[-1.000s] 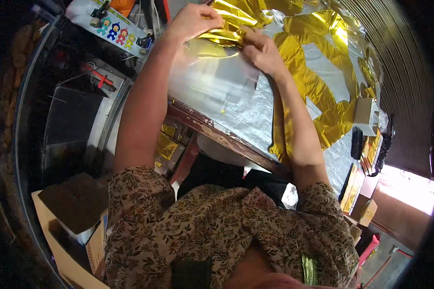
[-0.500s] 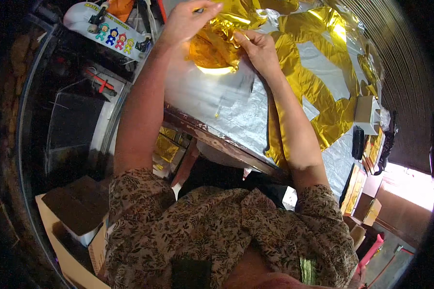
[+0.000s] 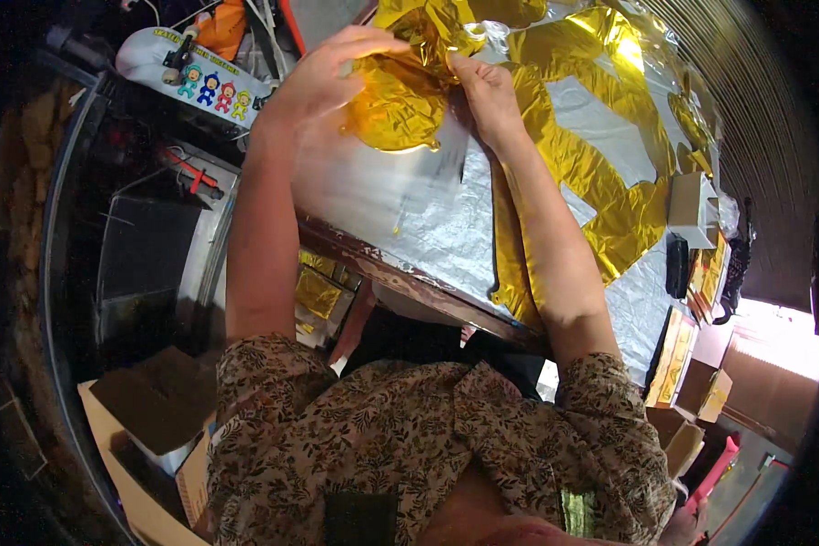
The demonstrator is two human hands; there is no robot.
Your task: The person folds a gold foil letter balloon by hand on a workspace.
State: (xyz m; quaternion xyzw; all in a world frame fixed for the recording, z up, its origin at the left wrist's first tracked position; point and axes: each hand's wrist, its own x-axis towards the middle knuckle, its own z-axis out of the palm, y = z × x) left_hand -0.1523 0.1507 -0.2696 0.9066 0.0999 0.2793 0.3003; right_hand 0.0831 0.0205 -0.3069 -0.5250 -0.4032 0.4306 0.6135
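Silver sheet (image 3: 450, 241) covers the table (image 3: 387, 270), and the gold foil (image 3: 399, 114) at far left now looks flatter. Right hand (image 3: 488, 89) pinches its edge; left hand (image 3: 323, 77) is loosely spread, can't tell if touching, so right's probably doing the holding.

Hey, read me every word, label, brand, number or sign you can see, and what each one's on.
White skateboard: lettering along its upper edge, above four cartoon figures; I won't copy printed words.
Cardboard box, lower left: faint printing, too blurred to read.
Yellow-and-white packet, right: marks too small to read.
Gold foil at the right hand: no lettering visible.
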